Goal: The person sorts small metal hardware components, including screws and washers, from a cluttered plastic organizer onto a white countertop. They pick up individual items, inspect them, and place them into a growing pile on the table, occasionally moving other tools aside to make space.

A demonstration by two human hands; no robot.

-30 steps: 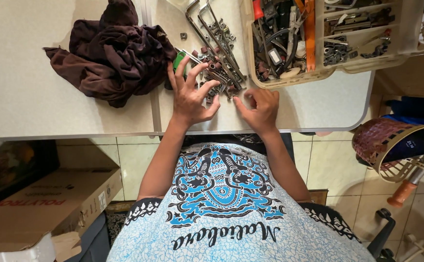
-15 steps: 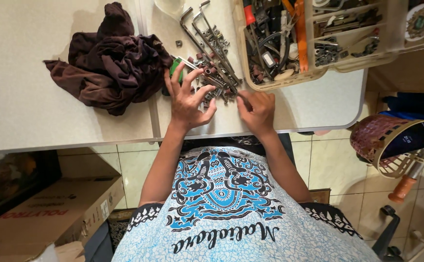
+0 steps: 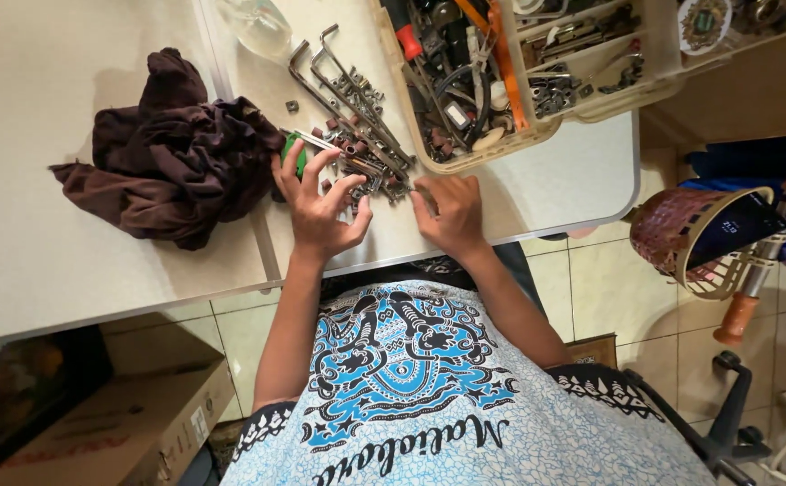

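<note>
At far left, a crumpled dark brown cloth [image 3: 163,153] lies on the pale table [image 3: 42,243], its right edge just beside a small green object [image 3: 290,148] that is partly hidden behind the left hand. The left hand [image 3: 323,211] rests palm-down near the table's front edge with fingers spread and slightly curled; the fingertips touch the near edge of a pile of small metal hardware [image 3: 361,153], and whether any single piece is pinched cannot be told. The pile, made up of bent steel keys, nuts and short fittings, lies on the table between the cloth and a tray, extending away from the hands. The right hand [image 3: 447,211] lies just beside the left, knuckles up, fingers drawn together with the tips at the pile's near right corner; what it grips, if anything, is hidden. Further right, a beige compartmented tray [image 3: 492,148] holds tools and cables. At far right, below table level, stands a woven basket [image 3: 681,238].
</note>
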